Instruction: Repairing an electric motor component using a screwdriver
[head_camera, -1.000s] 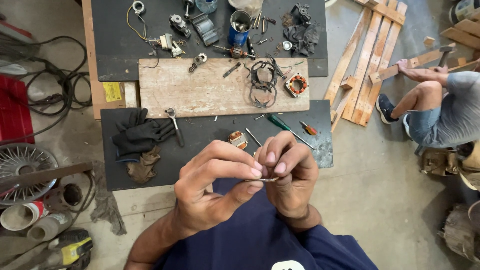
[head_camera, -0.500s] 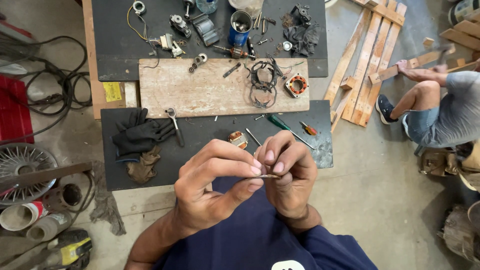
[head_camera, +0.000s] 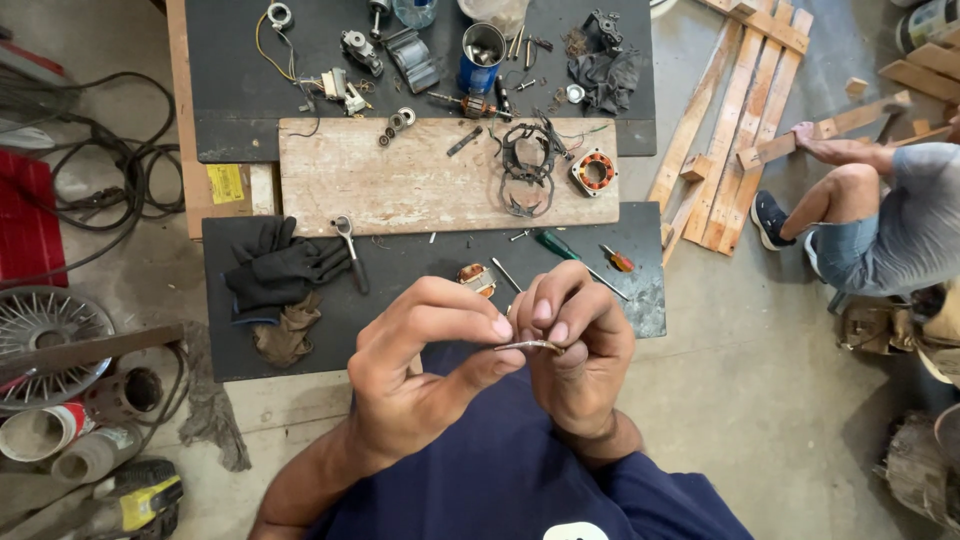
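- Small thin metal piece (head_camera: 528, 347) is pinched at both ends, held level just below the black mat (head_camera: 420, 290) edge of the desk.
- L hand (head_camera: 425, 375): grip clamped on piece's left end, thumb + forefinger.
- R hand (head_camera: 580, 345): grip clamped on its right end.
- Black gloves (head_camera: 280, 265) seen on mat's left part; green screwdriver (head_camera: 565, 258) on its right part.
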